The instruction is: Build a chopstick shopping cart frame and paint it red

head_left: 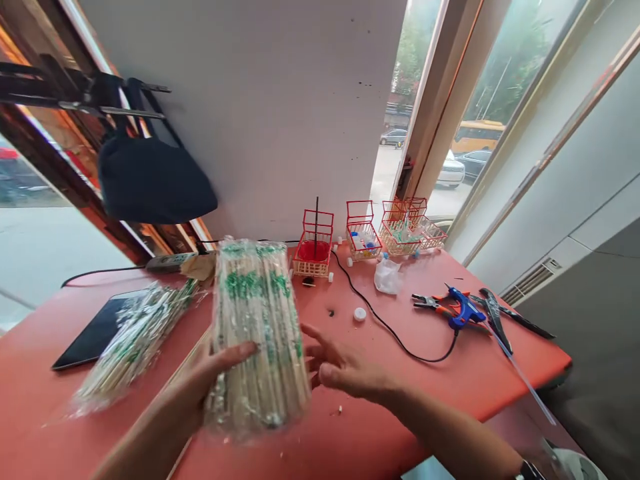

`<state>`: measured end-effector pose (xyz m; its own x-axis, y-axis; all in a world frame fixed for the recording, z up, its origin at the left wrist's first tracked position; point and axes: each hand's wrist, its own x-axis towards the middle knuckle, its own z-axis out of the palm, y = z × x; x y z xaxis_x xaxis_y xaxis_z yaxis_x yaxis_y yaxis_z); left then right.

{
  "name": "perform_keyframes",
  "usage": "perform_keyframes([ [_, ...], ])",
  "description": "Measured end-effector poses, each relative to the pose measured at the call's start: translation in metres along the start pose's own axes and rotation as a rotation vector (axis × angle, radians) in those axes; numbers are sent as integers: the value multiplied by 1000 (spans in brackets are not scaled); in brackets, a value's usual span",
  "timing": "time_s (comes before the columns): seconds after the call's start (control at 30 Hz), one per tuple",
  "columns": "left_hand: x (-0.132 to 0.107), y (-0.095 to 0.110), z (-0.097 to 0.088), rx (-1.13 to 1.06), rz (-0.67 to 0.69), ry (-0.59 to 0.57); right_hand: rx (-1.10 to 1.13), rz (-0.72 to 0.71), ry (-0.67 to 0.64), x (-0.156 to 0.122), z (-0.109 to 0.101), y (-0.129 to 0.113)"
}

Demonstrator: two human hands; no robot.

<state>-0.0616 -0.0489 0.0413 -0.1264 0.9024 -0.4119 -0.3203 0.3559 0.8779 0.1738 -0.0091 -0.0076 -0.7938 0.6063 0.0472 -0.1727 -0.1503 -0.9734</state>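
Observation:
A clear plastic pack of wrapped disposable chopsticks (260, 347) with green print is held up over the table. My left hand (220, 367) grips its left side, thumb across the front and the other fingers hidden behind. Close to the pack's right edge is my right hand (345, 370), with its fingers apart; whether the fingertips touch the plastic I cannot tell. Left of the pack, a second bundle of wrapped chopsticks (140, 337) lies in loose plastic, partly over a dark tablet (83, 340).
Small red-and-wood carts (313, 260) stand along the wall. A blue glue gun (465, 310) with a black cord lies on the right beside pliers (425, 301). A white bottle cap (359, 314) and crumpled white plastic bag (388, 276) sit mid-table. A dark bag (155, 177) hangs at left.

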Motion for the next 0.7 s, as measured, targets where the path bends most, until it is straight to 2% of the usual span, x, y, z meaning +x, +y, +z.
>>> perform_keyframes([
  [0.07,-5,-16,26,-16,81,-73,-28,-17,-6,-2,12,-8],
  [0.13,-8,-27,45,-1,128,-85,-64,-24,95,-5,19,-13],
  [0.2,-8,-32,55,-3,162,-92,-72,-20,197,-11,21,-16],
  [0.37,-11,-36,59,-26,207,-144,6,-1,231,-35,12,-24],
  [0.53,-14,-44,68,-67,101,-214,113,66,319,-64,4,-31],
  [0.7,-10,-53,84,-158,56,-319,222,105,467,-78,-1,-35],
])
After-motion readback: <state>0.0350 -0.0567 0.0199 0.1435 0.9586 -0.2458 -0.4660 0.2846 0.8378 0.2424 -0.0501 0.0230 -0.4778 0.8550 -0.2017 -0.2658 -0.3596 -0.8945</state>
